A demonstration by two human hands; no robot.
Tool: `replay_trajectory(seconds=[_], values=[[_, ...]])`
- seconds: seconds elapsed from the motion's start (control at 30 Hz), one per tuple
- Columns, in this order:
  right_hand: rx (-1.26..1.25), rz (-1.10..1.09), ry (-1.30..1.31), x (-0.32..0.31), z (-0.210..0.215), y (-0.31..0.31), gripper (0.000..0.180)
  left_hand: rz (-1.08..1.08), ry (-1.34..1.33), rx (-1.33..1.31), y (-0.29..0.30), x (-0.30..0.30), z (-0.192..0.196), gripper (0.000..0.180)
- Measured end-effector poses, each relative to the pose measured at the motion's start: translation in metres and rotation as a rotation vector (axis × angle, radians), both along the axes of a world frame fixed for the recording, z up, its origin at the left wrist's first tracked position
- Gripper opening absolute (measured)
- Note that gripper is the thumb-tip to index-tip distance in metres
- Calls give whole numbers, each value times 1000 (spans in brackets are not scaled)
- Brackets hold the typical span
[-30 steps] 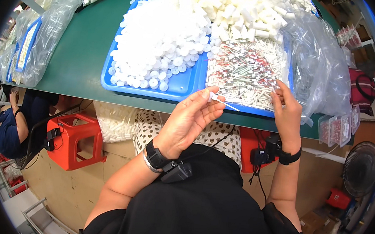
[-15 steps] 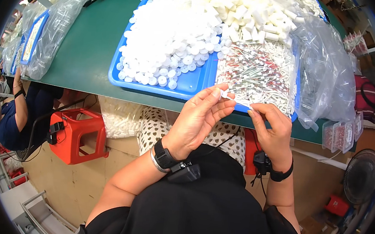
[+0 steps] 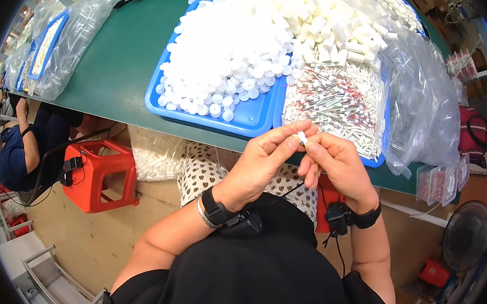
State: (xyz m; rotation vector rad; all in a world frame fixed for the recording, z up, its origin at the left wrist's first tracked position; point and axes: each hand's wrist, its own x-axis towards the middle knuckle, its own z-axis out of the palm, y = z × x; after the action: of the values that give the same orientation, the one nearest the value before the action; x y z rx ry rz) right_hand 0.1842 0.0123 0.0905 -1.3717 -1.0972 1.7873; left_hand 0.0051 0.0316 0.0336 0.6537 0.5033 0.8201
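Note:
My left hand (image 3: 261, 160) and my right hand (image 3: 343, 165) meet at the near edge of the blue tray. Between the fingertips of both is a small white plastic piece (image 3: 302, 137), pinched by my left thumb and index finger, with my right thumb and index finger closed against its other side. The fingers hide part of it. Just beyond lies a heap of thin sticks (image 3: 335, 102) with white ends, some red and some dark. To their left, translucent white round caps (image 3: 222, 63) are piled in a blue tray (image 3: 246, 119).
Cream foam cylinders (image 3: 324, 26) are heaped behind the sticks. A clear plastic bag (image 3: 416, 92) lies at the right on the green table (image 3: 118, 60). A red stool (image 3: 102, 177) stands at the left, near another person (image 3: 20, 150). A black fan (image 3: 467, 235) is at the right.
My right hand has moved left to meet my left hand, closing the gap between them. The white piece is now held between both hands' fingertips. The view has shifted slightly.

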Motion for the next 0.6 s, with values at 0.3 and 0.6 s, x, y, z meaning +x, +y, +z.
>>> replay_trajectory(seconds=[0.3,0.6], values=[[888,-34,-1187,39,-27,145,20,70,-31,-191,-1,-2,-14,39],[850,-89,-1319,42,-43,162,20,98,-28,-230,3,-16,-11,42]])
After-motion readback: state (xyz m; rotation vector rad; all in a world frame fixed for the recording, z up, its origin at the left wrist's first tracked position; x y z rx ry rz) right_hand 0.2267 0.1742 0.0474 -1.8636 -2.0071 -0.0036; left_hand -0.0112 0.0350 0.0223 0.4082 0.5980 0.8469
